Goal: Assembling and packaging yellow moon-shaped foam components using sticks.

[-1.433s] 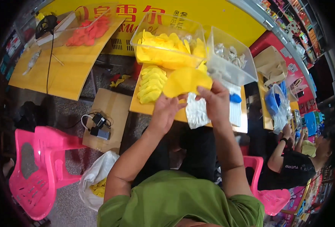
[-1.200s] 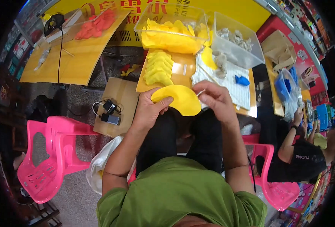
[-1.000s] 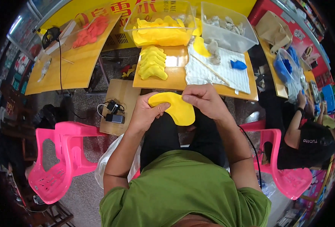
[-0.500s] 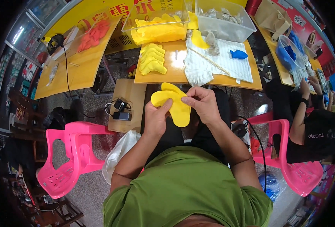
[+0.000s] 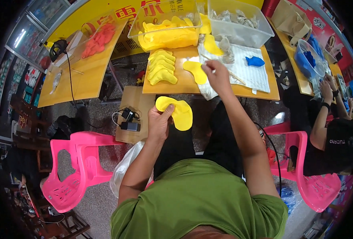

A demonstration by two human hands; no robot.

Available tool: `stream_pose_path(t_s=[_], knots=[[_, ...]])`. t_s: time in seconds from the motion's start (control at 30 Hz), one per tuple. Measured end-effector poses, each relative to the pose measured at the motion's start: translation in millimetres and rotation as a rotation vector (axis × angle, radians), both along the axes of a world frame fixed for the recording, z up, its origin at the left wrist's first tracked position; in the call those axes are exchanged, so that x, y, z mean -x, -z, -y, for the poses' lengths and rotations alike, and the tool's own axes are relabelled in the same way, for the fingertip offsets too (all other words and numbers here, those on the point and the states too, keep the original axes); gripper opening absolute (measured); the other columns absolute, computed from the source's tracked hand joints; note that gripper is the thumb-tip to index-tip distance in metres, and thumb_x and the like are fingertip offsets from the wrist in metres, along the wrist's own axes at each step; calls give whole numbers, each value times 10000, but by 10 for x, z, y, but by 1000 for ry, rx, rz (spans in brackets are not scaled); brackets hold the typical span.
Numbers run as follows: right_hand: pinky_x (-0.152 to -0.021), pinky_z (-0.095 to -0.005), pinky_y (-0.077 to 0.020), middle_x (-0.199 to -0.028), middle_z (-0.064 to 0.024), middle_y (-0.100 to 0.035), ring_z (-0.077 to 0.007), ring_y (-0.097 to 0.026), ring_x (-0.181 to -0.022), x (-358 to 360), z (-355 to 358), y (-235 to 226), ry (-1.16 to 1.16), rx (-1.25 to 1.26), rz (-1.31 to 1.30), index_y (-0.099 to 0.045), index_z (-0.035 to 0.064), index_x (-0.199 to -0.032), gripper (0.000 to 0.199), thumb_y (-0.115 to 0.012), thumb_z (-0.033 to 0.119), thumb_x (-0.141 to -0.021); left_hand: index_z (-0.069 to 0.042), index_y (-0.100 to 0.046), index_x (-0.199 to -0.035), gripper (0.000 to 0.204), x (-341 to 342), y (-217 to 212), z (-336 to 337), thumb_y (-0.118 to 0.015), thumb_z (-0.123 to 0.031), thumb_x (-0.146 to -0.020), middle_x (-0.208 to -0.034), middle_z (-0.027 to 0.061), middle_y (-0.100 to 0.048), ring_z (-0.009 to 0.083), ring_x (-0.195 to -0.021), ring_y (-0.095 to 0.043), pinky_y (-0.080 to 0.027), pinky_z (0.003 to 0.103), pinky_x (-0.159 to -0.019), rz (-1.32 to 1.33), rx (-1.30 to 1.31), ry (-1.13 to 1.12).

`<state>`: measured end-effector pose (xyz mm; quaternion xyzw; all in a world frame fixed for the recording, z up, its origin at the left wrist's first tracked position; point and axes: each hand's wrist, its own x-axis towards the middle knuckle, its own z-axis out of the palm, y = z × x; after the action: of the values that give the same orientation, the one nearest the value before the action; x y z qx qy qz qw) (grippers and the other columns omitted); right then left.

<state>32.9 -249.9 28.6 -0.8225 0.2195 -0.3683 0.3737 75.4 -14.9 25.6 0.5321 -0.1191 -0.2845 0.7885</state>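
Note:
My left hand (image 5: 159, 122) is closed on a curved yellow fabric piece (image 5: 182, 116), thumb pressed on its upper side, held over my lap. My right hand (image 5: 218, 75) reaches above the table's front part with its fingers bent together; whatever they pinch is hidden. Beside its fingertips lies another curved yellow piece (image 5: 194, 71), flat and near the table edge. A thin wooden stick (image 5: 237, 78) runs beneath the right hand across a white striped cloth (image 5: 254, 79). On the left, several overlapping yellow pieces (image 5: 161, 67) form a row.
Behind stand a clear bin (image 5: 164, 24) of yellow pieces and a clear bin (image 5: 262, 36) of greyish stuffing. A blue fish-shaped piece (image 5: 255, 61) rests on the cloth. Pink chairs (image 5: 82, 159) flank me. A co-worker (image 5: 336, 139) sits at the right with a blue bowl (image 5: 304, 57).
The two yellow pieces held together are now apart: one stays in my left hand, the other lies on the table. My right hand has moved forward over the table.

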Motion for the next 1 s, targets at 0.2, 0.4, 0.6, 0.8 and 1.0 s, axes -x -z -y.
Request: stream_pose_path(t_s=[0.2, 0.4, 0.6, 0.8, 1.0], knots=[[-617, -222, -439, -744, -2, -602, -71, -522, -667, 559, -719, -56, -727, -859, -142, -645, -20, -875, 212, -563, 173, -903, -42, -623, -934, 140, -17, 12, 5, -687, -99, -823, -818, 17, -655, 76, -652, -590, -443, 192, -529, 127, -10, 49], [-554, -207, -396, -715, 16, -582, -57, -501, -621, 669, -883, -81, -579, -785, -43, -632, -6, -798, 92, -612, 69, -847, -34, -540, -1009, 232, 89, 67, 61, -676, -77, -827, -957, 34, -615, 83, -827, -586, -462, 216, -644, 44, 23, 23], [-505, -255, -387, -637, -53, -533, -131, -510, -565, 674, -1039, 25, -323, -192, 77, -591, -24, -729, 69, -647, 5, -758, -55, -492, -945, 231, 254, 112, -73, -685, -81, -820, -843, -3, -511, 68, -723, -498, -434, 202, -609, 341, -113, -30], [-515, -375, -425, -645, -91, -536, -269, -544, -622, 728, -1188, -9, -265, 42, 94, -570, 21, -681, 114, -672, 50, -722, -45, -535, -895, 157, 235, 51, -73, -672, -92, -835, -813, 14, -568, 50, -698, -539, -443, 197, -603, 176, -184, 185], [-499, -370, -415, -635, -80, -524, -258, -523, -604, 772, -1213, -1, -268, 63, 129, -571, 32, -682, 115, -680, 51, -712, -35, -565, -833, 123, 350, -57, 8, -651, -120, -855, -730, 5, -588, 64, -642, -555, -457, 198, -578, 90, -92, 102]])
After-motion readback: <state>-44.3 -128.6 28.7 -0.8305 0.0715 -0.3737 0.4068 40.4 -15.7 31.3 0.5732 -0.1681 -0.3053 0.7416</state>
